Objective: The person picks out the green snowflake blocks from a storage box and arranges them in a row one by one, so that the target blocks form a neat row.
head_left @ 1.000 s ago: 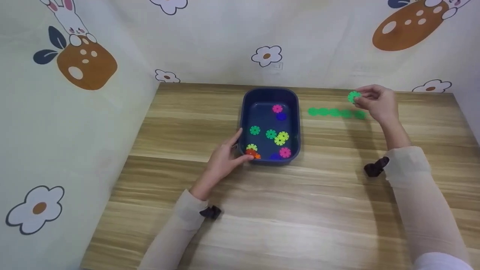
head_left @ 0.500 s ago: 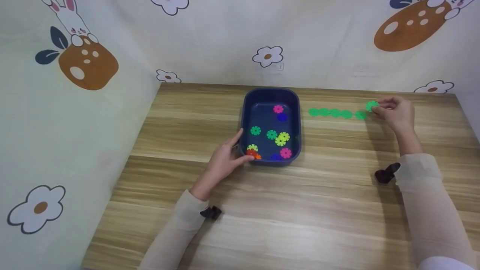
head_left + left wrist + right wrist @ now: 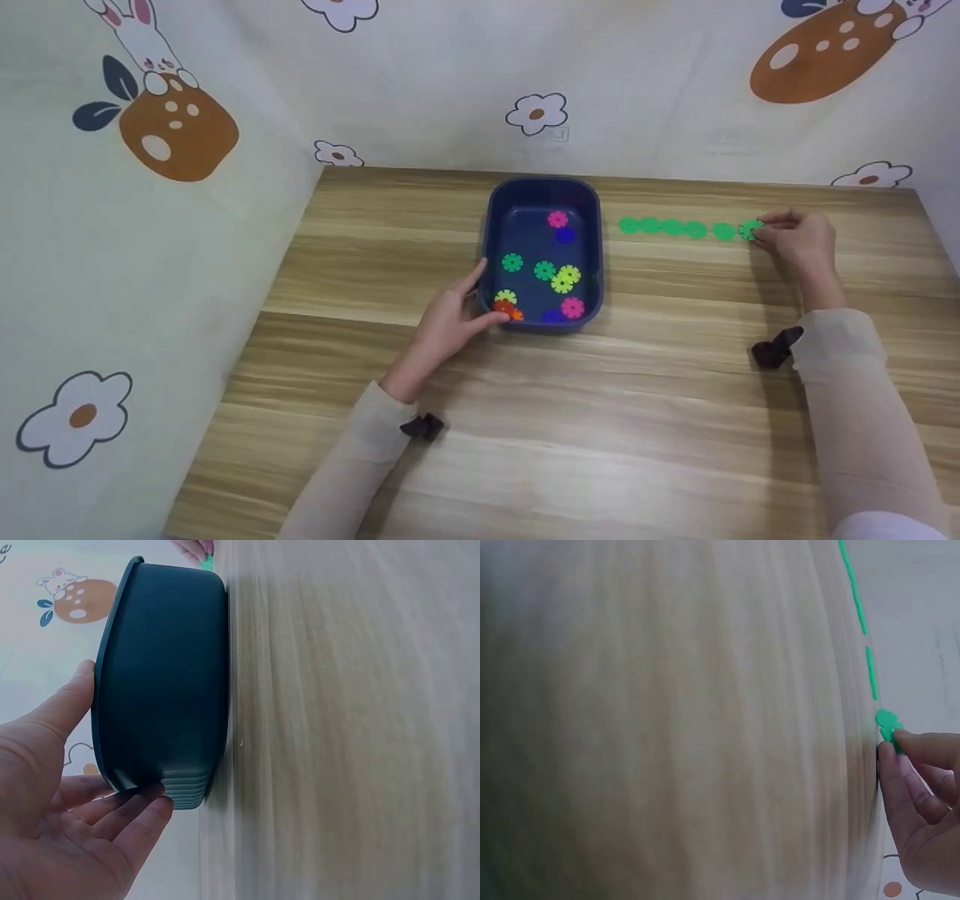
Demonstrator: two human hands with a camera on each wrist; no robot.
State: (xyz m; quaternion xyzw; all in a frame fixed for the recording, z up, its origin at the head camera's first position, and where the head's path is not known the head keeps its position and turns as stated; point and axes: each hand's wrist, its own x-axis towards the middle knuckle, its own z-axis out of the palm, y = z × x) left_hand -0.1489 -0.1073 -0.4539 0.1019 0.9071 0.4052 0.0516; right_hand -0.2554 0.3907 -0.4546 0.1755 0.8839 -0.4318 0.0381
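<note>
My right hand (image 3: 802, 244) pinches a green notched plastic disc (image 3: 750, 229) between thumb and fingers at the right end of a row of green discs (image 3: 672, 227). In the right wrist view the held disc (image 3: 887, 721) is tilted close to the table surface, while the row lies flat. My left hand (image 3: 448, 319) holds the near left corner of a dark blue plastic tub (image 3: 597, 262), thumb on the near rim and fingers along the left side. Inside the tub lie loose discs: green (image 3: 512, 262), yellow (image 3: 562, 283), pink (image 3: 572, 307), blue (image 3: 565, 235) and red-orange (image 3: 504, 307).
A wood-grain table (image 3: 570, 420) carries everything. Behind it and on the left rise pale walls (image 3: 420, 82) printed with flowers and rabbits. Black wrist mounts (image 3: 777, 348) sit at both cuffs.
My right hand has moved right past the row and lowered the green disc towards the table beside the end disc. My left hand and the tub stay in place.
</note>
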